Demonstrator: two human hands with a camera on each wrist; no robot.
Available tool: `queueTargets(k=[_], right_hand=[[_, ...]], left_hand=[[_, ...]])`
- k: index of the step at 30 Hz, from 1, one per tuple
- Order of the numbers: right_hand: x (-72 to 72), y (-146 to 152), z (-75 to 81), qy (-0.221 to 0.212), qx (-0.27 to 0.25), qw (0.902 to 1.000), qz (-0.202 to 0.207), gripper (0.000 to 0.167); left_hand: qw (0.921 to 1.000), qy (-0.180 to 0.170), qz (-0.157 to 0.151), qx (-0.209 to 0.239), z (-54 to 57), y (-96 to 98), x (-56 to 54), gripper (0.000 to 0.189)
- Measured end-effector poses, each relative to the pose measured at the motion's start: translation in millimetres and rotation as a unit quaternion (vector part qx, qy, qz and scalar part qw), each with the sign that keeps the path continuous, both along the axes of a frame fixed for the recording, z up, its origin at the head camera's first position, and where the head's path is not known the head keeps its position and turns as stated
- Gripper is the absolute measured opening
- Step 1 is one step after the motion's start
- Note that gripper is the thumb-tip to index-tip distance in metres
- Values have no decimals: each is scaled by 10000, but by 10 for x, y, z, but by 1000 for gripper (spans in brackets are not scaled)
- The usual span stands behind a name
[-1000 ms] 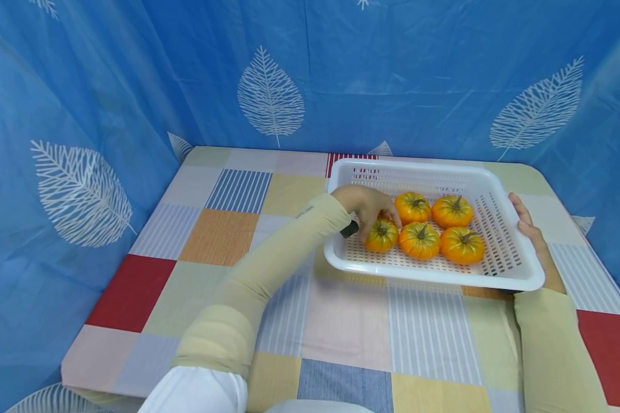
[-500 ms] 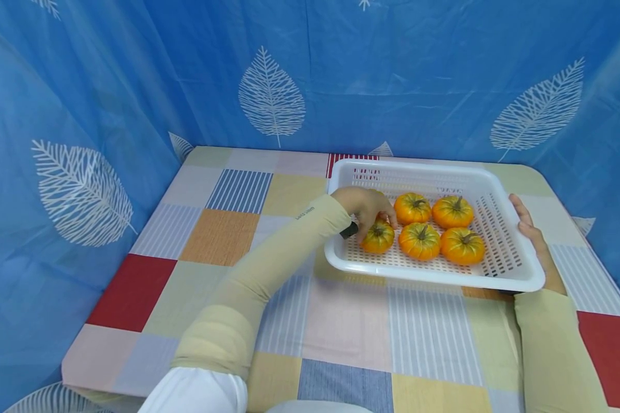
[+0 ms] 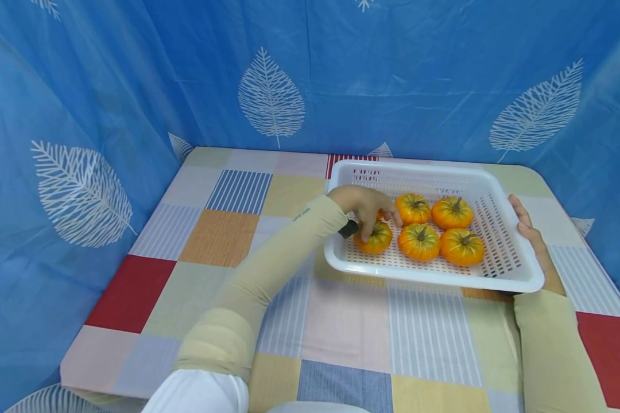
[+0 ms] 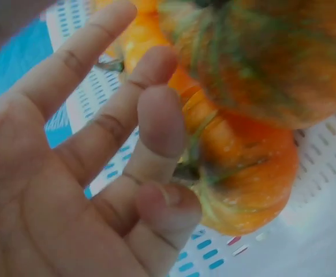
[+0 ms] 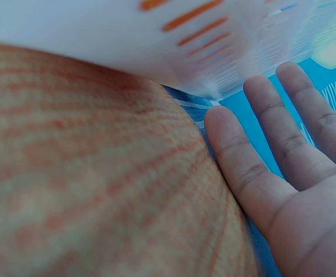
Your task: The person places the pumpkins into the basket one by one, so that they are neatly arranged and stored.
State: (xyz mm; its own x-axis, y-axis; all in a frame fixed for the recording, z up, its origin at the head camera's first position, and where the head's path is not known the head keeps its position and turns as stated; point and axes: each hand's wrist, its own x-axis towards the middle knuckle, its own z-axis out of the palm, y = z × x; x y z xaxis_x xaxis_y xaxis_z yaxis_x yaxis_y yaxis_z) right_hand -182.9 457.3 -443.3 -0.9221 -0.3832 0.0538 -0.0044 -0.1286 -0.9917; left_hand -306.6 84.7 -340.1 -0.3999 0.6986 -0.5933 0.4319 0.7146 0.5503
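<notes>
A white plastic basket (image 3: 434, 279) holds several small orange pumpkins in two rows. My left hand (image 3: 364, 205) hangs over the basket's left end, above the front-left pumpkin (image 3: 376, 240). In the left wrist view its fingers (image 4: 107, 130) are loosely bent and spread, with nothing held. One digit overlaps that pumpkin in the head view; I cannot tell whether it touches. The hand mostly hides a back-left pumpkin (image 4: 246, 179). My right hand (image 3: 533, 235) lies along the outside of the basket's right end. Its fingers (image 5: 280, 127) are straight, beside the wall.
More pumpkins sit to the right: a front-middle one (image 3: 419, 243), a front-right one (image 3: 462, 248) and two behind them. A patchwork tablecloth (image 3: 346, 327) covers the table. Blue curtains (image 3: 403, 74) with white leaf prints stand close behind and at both sides.
The front-left pumpkin has shifted slightly left and toward the front, away from the front-middle one. My left hand's fingers have loosened from around it. The right hand and basket look unmoved.
</notes>
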Motion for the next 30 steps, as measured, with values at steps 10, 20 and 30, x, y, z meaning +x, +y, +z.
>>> queueTargets(k=[10,20,30], right_hand=[[3,-50,-22,192,-213,9995,-161,68],[-10,-37,-20,166,-374,9991,-82,68],[0,-64,-44,97,-906,9951,-373,66]], left_hand=[[9979,130,-350,531,80,-61,-21,81],[9838,71,-335,1759,159,-227,34,65],[9453,502,81,3222,105,-441,145,57]])
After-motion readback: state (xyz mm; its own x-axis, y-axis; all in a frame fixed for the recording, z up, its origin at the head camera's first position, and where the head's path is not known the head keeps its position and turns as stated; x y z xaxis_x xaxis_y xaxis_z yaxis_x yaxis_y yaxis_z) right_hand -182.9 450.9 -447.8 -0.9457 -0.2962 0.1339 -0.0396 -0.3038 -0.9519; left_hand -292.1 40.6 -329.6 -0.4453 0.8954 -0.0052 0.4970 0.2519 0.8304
